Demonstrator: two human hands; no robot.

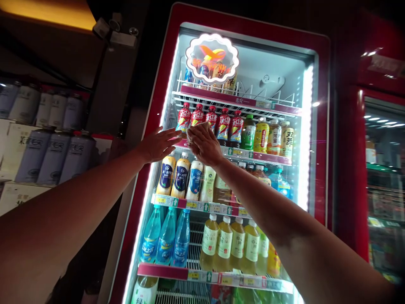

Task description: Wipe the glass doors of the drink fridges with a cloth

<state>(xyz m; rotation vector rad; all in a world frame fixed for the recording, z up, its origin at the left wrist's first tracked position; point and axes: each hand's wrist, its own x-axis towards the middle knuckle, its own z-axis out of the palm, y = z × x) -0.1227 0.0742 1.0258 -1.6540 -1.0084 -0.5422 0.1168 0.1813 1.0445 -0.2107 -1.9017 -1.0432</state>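
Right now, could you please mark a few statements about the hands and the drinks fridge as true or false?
1. The right hand holds a cloth against the glass door. True.
2. The left hand grips a bottle. False: it lies open and flat near the door's left edge, holding nothing.
3. The fridge frame is blue. False: it is red.
4. On one shelf, blue bottles stand left of yellow bottles. True.
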